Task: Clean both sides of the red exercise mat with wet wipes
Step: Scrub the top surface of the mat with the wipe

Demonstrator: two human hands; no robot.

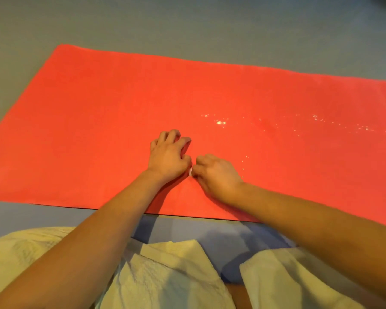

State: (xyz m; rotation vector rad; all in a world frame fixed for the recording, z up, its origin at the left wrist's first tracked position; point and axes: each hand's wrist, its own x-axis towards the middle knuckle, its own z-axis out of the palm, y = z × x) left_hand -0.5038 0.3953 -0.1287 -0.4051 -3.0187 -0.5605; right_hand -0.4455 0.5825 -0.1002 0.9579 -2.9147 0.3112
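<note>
The red exercise mat [98,108] lies flat on the floor and runs across the whole view. Wet, shiny specks show on its right half. My left hand [168,156] rests on the mat near the middle with its fingers curled. My right hand [218,172] sits just beside it, fingers curled, pinching a small white bit of wet wipe [190,173] between the two hands. Most of the wipe is hidden under my fingers. I cannot tell whether my left hand also holds the wipe.
Grey floor [187,25] surrounds the mat on the far side. A bluish floor strip [54,216] lies between the mat's near edge and my knees, which are covered by pale yellow cloth [165,275].
</note>
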